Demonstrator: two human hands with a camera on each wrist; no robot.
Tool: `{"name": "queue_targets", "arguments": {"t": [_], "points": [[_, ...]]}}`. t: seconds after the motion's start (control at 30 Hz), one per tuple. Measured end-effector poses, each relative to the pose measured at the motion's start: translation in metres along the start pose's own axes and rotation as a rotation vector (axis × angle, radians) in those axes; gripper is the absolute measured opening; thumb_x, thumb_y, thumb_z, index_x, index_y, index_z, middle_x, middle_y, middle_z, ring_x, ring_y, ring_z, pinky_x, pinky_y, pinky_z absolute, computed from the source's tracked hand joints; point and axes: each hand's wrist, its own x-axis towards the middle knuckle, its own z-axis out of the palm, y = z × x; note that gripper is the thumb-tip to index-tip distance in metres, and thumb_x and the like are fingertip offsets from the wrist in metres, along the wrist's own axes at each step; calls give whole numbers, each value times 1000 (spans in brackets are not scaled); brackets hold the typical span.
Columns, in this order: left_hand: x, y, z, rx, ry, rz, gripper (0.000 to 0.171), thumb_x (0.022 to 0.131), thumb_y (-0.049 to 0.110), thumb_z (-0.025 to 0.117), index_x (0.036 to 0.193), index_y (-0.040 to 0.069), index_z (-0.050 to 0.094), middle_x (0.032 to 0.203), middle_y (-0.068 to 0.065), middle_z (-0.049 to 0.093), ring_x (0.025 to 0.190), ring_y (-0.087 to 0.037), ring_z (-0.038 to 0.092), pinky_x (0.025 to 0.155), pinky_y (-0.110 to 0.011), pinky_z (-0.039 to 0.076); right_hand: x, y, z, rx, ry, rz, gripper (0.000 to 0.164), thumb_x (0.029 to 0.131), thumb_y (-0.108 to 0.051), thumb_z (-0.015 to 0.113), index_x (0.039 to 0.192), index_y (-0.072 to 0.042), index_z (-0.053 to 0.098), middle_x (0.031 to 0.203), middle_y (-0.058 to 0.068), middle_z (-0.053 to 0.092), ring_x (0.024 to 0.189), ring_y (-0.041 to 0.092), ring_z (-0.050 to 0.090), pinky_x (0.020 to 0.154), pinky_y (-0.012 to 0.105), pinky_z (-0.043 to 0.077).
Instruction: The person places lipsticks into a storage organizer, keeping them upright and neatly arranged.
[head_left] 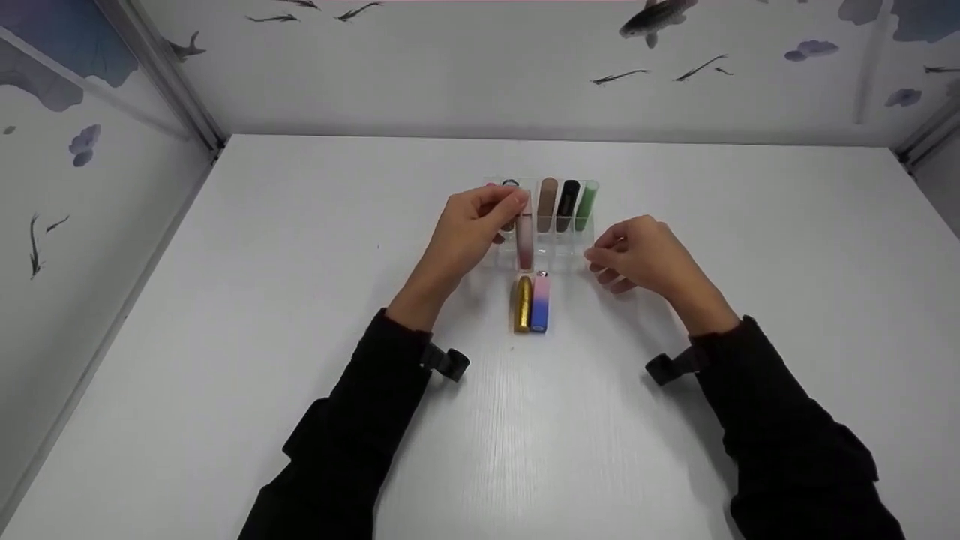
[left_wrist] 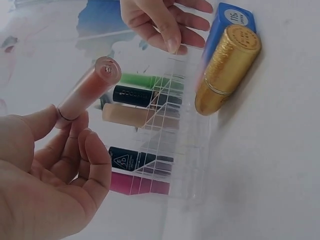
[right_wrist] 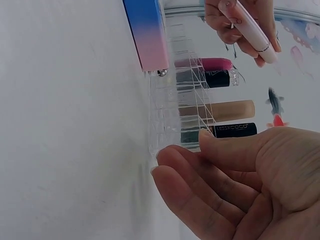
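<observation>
My left hand [head_left: 466, 229] pinches a pink lip gloss tube [head_left: 525, 244] by its upper end, holding it upright over the clear lipstick organizer [head_left: 564, 247]. My right hand [head_left: 641, 255] hangs with loosely bent fingers beside the organizer's right end, holding nothing. In the organizer stand a tan tube [head_left: 548, 199], a black tube [head_left: 568, 201] and a green tube [head_left: 587, 201]. Partly behind my left hand in the head view are another black tube [left_wrist: 125, 159] and a magenta tube [left_wrist: 132, 183]. An unfilled gap separates these from the tan tube.
In front of the organizer, a gold lipstick [head_left: 523, 304] and a pink-to-blue lipstick [head_left: 539, 306] stand side by side on the white table [head_left: 300, 262]. White panels [head_left: 480, 75] with painted fish border the table at the back and left.
</observation>
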Motion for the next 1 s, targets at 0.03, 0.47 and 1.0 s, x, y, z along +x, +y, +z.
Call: {"name": "queue_targets", "arguments": {"t": [0.03, 0.47, 1.0], "points": [[2, 1, 2, 3, 2, 14, 30, 101, 28, 65, 123, 9, 72, 103, -4, 69, 96, -27, 60, 81, -31, 53, 0, 0, 0, -2, 3, 3, 25, 99, -19, 69, 109, 4, 72, 97, 18, 75, 79, 22, 74, 65, 33, 61], [23, 11, 13, 250, 163, 329, 33, 103, 28, 63, 128, 8, 70, 105, 1, 71, 98, -13, 59, 85, -27, 46, 3, 1, 1, -27, 12, 37, 25, 99, -20, 69, 110, 2, 72, 95, 16, 75, 78, 22, 74, 65, 32, 61], [28, -1, 19, 556, 210, 348, 33, 101, 30, 65, 129, 12, 71, 123, -1, 71, 118, -23, 55, 99, -41, 38, 1, 1, 0, -5, 2, 42, 24, 99, -19, 68, 111, 2, 71, 96, 16, 75, 79, 21, 73, 65, 33, 61]]}}
